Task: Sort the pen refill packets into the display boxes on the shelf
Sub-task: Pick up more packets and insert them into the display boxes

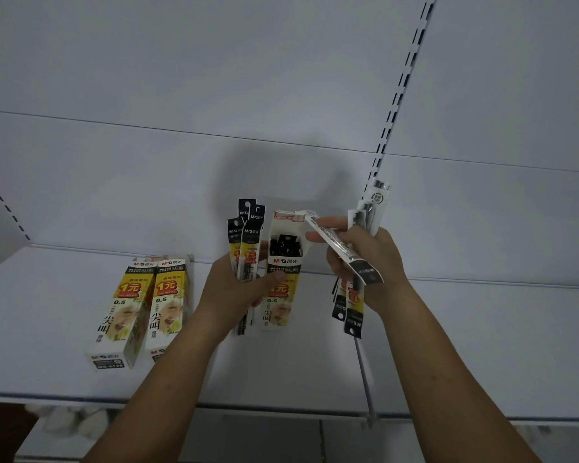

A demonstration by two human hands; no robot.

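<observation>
My left hand (229,290) grips an open yellow-and-white display box (281,295) together with a few black-and-yellow refill packets (246,243) that stand up beside it. The box is upright above the shelf, its flap open, dark refills showing inside. My right hand (365,262) holds a bundle of refill packets (350,307), some pointing up and some hanging down. One white packet (335,240) is pinched in its fingers and lies slanted, its upper end at the box's open top.
Two more yellow-and-white display boxes (144,309) lie side by side on the white shelf (47,329) to the left. The white back panel has a slotted upright (401,88) at the right. A thin divider rail (365,382) crosses the shelf below my right hand.
</observation>
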